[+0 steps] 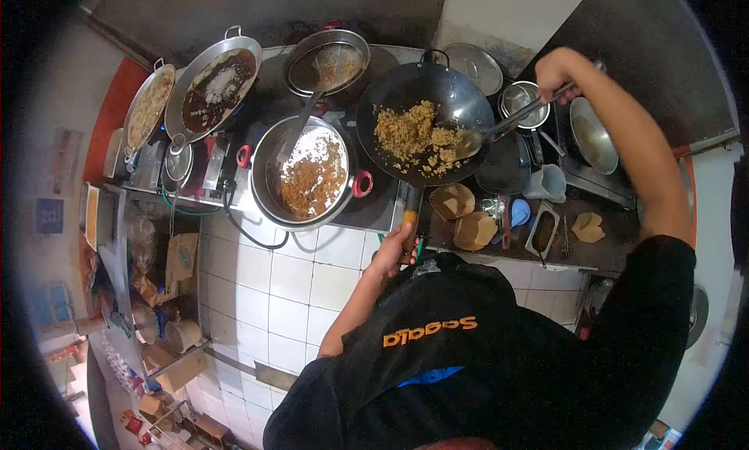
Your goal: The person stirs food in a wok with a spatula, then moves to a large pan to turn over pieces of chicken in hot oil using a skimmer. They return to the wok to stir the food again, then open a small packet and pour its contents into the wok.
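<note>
My left hand [394,251] is closed around the wooden handle [409,216] of a black wok [460,99] at the upper middle. Yellow-brown fried rice [406,134] lies in the wok, mostly on its left and lower side. Raised at the upper right, my right hand [558,71] grips a long metal spatula [515,120]. The spatula slants down to the left, and its head rests in the wok against the right part of the rice. Some of the head is hidden by grains.
Left of the wok, a pot [257,165] holds crumbly brown food and a leaning utensil. A strainer [292,71] sits behind it. Two large pans [175,106] of food stand farther left. Brown paper wrappers [474,231], a plastic jug [548,183] and a metal bowl [581,122] are at right.
</note>
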{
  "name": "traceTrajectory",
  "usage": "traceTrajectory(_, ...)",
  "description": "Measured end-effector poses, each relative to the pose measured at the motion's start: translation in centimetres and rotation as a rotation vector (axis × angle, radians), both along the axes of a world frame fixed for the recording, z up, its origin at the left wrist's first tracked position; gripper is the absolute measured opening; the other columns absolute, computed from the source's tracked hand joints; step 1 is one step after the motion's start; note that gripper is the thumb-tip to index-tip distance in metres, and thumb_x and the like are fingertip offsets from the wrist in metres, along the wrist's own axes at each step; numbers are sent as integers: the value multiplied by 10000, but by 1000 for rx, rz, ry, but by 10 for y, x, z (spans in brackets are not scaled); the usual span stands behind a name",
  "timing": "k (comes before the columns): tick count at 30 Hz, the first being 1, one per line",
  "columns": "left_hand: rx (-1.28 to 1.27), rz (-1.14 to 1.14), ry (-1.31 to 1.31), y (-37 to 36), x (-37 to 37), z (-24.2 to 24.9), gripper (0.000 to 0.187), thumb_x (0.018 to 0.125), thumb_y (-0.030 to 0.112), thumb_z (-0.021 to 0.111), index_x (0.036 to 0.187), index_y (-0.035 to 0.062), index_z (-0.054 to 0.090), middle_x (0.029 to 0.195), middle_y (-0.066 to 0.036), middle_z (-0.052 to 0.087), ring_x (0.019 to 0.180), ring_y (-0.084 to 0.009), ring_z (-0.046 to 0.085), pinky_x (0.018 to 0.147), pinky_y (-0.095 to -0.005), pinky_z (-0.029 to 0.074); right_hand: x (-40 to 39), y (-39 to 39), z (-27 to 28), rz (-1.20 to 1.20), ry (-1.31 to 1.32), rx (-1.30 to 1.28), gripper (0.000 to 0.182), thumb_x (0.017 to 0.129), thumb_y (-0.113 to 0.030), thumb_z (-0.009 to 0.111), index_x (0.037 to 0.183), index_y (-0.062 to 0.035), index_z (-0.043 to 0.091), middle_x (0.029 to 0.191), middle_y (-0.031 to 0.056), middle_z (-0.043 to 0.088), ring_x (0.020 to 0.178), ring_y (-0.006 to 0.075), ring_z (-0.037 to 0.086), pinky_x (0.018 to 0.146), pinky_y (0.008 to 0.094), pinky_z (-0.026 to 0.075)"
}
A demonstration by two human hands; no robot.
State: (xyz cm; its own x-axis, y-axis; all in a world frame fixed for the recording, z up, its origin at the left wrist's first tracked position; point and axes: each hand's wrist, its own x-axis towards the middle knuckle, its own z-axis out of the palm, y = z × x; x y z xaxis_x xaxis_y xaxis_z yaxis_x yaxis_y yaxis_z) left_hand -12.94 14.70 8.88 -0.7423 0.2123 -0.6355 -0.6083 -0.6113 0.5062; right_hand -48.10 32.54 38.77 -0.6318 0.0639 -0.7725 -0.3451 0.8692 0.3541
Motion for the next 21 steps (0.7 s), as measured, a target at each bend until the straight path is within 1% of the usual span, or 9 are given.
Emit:
traceTrajectory(3, 3, -5, 6, 0, 0, 0, 299, 916, 388, 433, 983, 97, 423, 742, -23, 512, 550, -119, 482, 456, -251, 419, 2, 28, -78, -357, -268, -364, 146, 772, -183, 594, 761, -39, 569, 586, 38, 522, 447, 124, 464, 380, 295, 390)
traceTrajectory(9, 25, -1, 9, -1, 0, 3, 294, 910, 386, 451, 1009, 111, 418, 748, -21, 518, 550, -115, 491, 449, -252, 427, 73, 40, -116, -623, -12, -732, 170, 834, -186, 540, 952, -78, 597, 545, 15, 459, 384, 102, 404, 344, 267, 345)
traceTrajectory(11, 41, -8, 6, -2, 2, 1, 290, 910, 383, 455, 1009, 112, 421, 747, -20, 517, 547, -110, 495, 444, -249, 432, 88, 37, -116, -499, 114, -749, 185, 821, -179, 535, 942, -60, 610, 542, 35, 474, 388, 118, 435, 349, 279, 365)
traceTrajectory(12, 40, -5, 5, -2, 1, 2, 283, 911, 380, 454, 1008, 117, 420, 749, -18, 517, 548, -110, 495, 444, -249, 430, 98, 35, -139, -409, 252, -815, 211, 806, -190, 510, 898, -40, 627, 580, 111, 553, 455, 220, 541, 431, 348, 444)
traceTrajectory(13, 39, -6, 5, -2, 1, 2, 275, 912, 378, 454, 1007, 122, 418, 750, -17, 517, 550, -109, 496, 444, -248, 429, 96, 38, -183, 134, 381, -798, 242, 795, -198, 490, 846, -12, 637, 684, 186, 611, 610, 323, 606, 576, 406, 487)
traceTrajectory(14, 44, -20, 9, -1, 1, 2, 275, 912, 378, 454, 1007, 122, 418, 750, -17, 517, 550, -109, 496, 444, -248, 429, 116, 22, -190, 121, 301, -722, 295, 811, -244, 484, 830, 8, 637, 781, 225, 611, 722, 388, 596, 687, 438, 475)
traceTrajectory(16, 51, -9, 12, -2, -1, 1, 303, 902, 388, 467, 1006, 108, 413, 747, -33, 516, 537, -130, 490, 442, -266, 425, 151, 18, -227, 30, 283, -723, 356, 851, -282, 438, 836, 15, 634, 869, 228, 608, 799, 368, 594, 758, 428, 467)
traceTrajectory(18, 40, -25, 14, -3, -4, 2, 307, 902, 393, 465, 1005, 109, 413, 754, -36, 516, 544, -130, 491, 450, -265, 426, 167, 51, -217, 263, 298, -657, 337, 850, -257, 431, 856, 14, 631, 880, 220, 606, 833, 365, 590, 783, 430, 465)
traceTrajectory(21, 60, -25, -26, -2, 2, 0, 306, 905, 392, 460, 1005, 107, 412, 762, -38, 516, 557, -132, 493, 463, -268, 431, 150, 76, -228, 183, 345, -623, 298, 823, -260, 449, 848, -14, 615, 814, 216, 606, 795, 396, 577, 742, 463, 458)
